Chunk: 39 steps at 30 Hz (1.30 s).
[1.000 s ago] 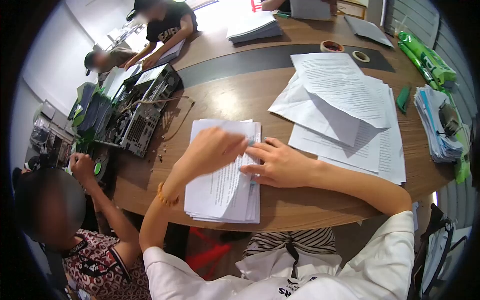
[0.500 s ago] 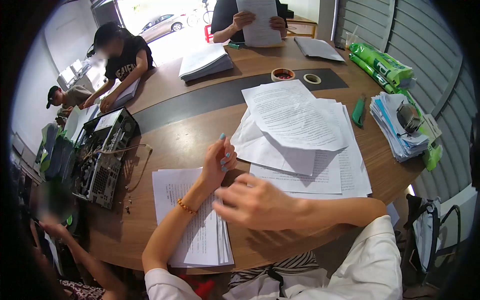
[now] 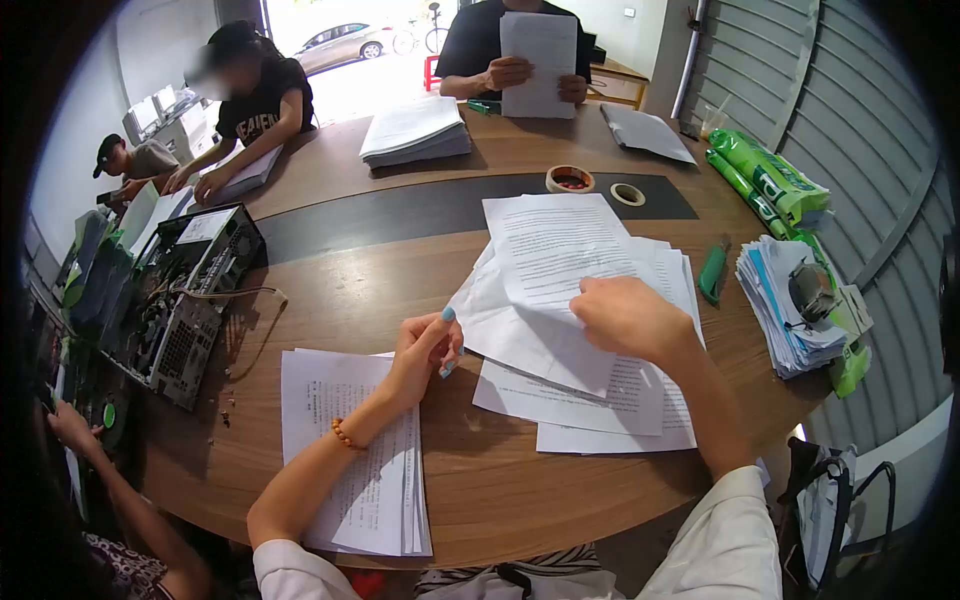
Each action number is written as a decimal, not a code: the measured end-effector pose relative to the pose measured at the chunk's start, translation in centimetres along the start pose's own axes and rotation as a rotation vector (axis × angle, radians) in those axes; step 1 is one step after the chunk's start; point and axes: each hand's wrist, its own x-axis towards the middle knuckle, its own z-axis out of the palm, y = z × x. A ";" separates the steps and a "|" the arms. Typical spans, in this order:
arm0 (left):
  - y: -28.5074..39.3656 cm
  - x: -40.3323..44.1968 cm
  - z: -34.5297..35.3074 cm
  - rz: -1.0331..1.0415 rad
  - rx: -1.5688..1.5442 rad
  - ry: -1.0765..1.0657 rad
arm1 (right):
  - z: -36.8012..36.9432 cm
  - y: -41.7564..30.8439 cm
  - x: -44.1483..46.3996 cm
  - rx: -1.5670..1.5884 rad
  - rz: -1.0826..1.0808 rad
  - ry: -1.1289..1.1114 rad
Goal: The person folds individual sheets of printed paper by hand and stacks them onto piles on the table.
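Right fingers [image 3: 583, 306] curled over loose sheets [image 3: 555, 240], cannot tell whether they grip top one; left fingers [image 3: 440, 332] partly open, empty, between loose sheets and paper stack [image 3: 340, 400], both on wooden counter [image 3: 490, 510]

Beyond both hands, a brown wooden tabletop [image 3: 370, 290] shows a smooth, faintly glossy grain. Under the right hand lie loose printed white paper sheets [image 3: 560, 240], matt and creased. Left of the left hand, an open rectangular computer case [image 3: 185, 335] looks like grey metal.
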 end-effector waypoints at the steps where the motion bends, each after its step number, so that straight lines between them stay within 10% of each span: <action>1: -0.1 -0.1 0.0 0.004 0.015 0.016 | 0.1 0.1 0.2 -0.019 -0.009 0.087; 5: 0.1 -0.1 0.5 0.089 0.157 0.076 | -2.1 -0.8 -1.5 -0.055 -0.035 0.195; 7: 0.3 0.1 1.4 0.574 0.703 0.307 | -2.8 -2.1 -3.1 -0.087 -0.041 0.210; 15: 0.5 -1.4 2.3 0.906 1.143 -0.094 | -4.3 -6.4 -6.0 -0.085 -0.461 0.111; 18: 0.0 -1.4 2.1 0.836 1.120 0.003 | -4.9 -6.8 -6.1 -0.124 -0.367 0.091; 26: -0.4 0.3 0.0 0.106 0.102 0.501 | -6.8 -3.1 -5.3 -0.002 -0.107 1.015; 30: 0.2 0.7 0.3 0.033 -0.158 0.572 | -5.5 -2.0 -3.0 0.146 -0.510 0.633; 39: -0.5 0.8 0.3 0.072 0.229 0.585 | 1.2 -1.1 2.8 0.048 -0.073 0.082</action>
